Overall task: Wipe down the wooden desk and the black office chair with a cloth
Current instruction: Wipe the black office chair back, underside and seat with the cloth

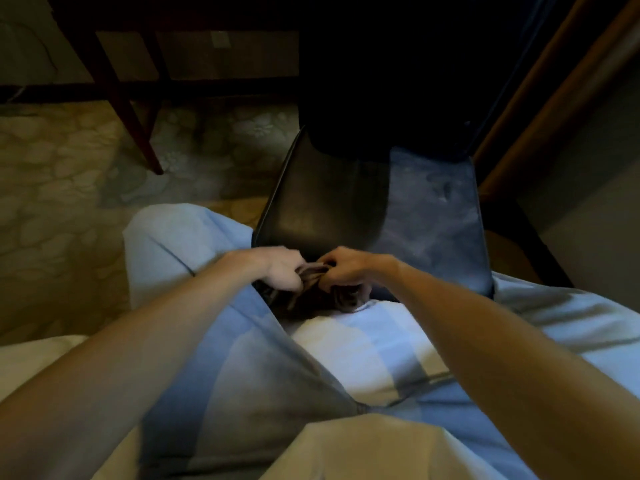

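**Cloth bunched in both hands at the chair's front edge**

The person is seated low, light blue trousers filling the near view, with both arms stretched forward. The left hand and the right hand meet almost knuckle to knuckle, fingers of each curled tight into the same dark cloth. The cloth is gathered into a wad between and just under the hands, as if being folded or wrung rather than spread flat.

Just beyond the hands sits the black office chair, its seat running away from the knuckles. The part of the seat ahead of the left hand looks dark and glossy; the part ahead of the right hand shows a paler, bluish, streaky sheen, which may be damp from wiping or only reflected light. I cannot tell which.

Further off, up and to the left of the hands, the dark legs of the wooden desk stand on a patterned floor; the desktop itself is out of sight, so whether it has been wiped is unknown.

My guess is the chair work is underway, with the seat unfinished and the backrest, lost in shadow, unjudgeable.
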Demonstrator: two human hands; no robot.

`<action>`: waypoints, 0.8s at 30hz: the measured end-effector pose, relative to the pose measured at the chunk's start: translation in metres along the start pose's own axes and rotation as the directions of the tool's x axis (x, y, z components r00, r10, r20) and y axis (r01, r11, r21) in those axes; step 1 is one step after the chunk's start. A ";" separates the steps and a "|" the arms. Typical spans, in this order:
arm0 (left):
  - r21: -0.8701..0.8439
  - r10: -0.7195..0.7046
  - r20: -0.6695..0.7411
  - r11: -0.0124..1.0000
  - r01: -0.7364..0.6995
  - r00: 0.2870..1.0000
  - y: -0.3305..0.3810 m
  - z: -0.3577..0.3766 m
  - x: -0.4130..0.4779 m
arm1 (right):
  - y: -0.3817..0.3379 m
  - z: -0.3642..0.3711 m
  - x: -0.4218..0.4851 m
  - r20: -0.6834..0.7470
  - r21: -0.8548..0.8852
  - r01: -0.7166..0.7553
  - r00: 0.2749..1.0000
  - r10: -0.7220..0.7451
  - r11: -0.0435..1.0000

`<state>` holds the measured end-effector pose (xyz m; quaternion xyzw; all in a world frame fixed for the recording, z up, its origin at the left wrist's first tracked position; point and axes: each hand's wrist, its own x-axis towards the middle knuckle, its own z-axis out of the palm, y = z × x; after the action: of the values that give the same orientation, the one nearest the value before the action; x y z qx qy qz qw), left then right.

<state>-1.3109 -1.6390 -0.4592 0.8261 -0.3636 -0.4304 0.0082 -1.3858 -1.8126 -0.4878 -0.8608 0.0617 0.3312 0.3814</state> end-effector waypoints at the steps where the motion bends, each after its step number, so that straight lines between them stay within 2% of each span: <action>1: -0.003 0.009 -0.045 1.000 -0.009 0.999 0.003 -0.012 -0.003 | -0.007 -0.015 -0.001 -0.054 -0.036 0.002 0.999 -0.004 0.999; 4: 0.037 0.041 -0.299 0.999 -0.031 0.953 0.014 -0.061 -0.009 | -0.031 -0.071 -0.015 -0.303 -0.154 0.028 0.950 -0.074 0.988; 7: 0.088 0.103 -0.542 0.994 -0.065 0.834 0.035 -0.113 -0.002 | -0.041 -0.128 -0.030 -0.548 -0.343 0.014 0.809 -0.212 0.939; 9: 0.122 0.160 -0.640 0.987 -0.106 0.752 0.052 -0.135 0.015 | -0.033 -0.153 -0.031 -0.647 -0.440 -0.036 0.706 -0.289 0.897; 10: 0.147 0.177 -0.666 0.984 -0.105 0.725 0.060 -0.141 0.025 | -0.025 -0.161 -0.030 -0.666 -0.449 -0.054 0.685 -0.294 0.892; 12: 0.210 0.197 -0.655 0.975 -0.075 0.730 0.077 -0.149 0.047 | -0.004 -0.171 -0.023 -0.672 -0.372 -0.056 0.705 -0.227 0.927; 15: 0.287 0.161 -0.468 0.958 -0.023 0.869 0.089 -0.141 0.075 | 0.032 -0.158 -0.014 -0.596 -0.190 -0.038 0.799 -0.084 0.981; 17: 0.322 0.118 -0.288 0.947 -0.019 0.950 0.086 -0.121 0.082 | 0.049 -0.124 -0.009 -0.505 -0.161 -0.056 0.862 -0.034 0.985; 18: 0.338 0.112 -0.252 0.941 -0.021 0.961 0.083 -0.110 0.083 | 0.055 -0.105 -0.006 -0.487 -0.179 -0.070 0.873 -0.027 0.981; 19: 0.346 0.125 -0.263 0.938 -0.028 0.957 0.080 -0.093 0.083 | 0.061 -0.085 -0.004 -0.498 -0.213 -0.078 0.866 -0.040 0.974; 22: 0.372 0.197 -0.469 0.928 -0.010 0.861 0.071 -0.044 0.077 | 0.069 -0.053 -0.006 -0.590 -0.323 -0.071 0.795 -0.142 0.944; 24: 0.361 0.211 -0.533 0.932 -0.005 0.819 0.066 -0.019 0.071 | 0.069 -0.047 -0.010 -0.569 -0.397 -0.062 0.800 -0.193 0.916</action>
<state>-1.3110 -1.7366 -0.4755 0.8821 -0.4613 -0.0957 -0.0044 -1.3934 -1.8955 -0.5010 -0.9813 0.0797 0.0352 0.1715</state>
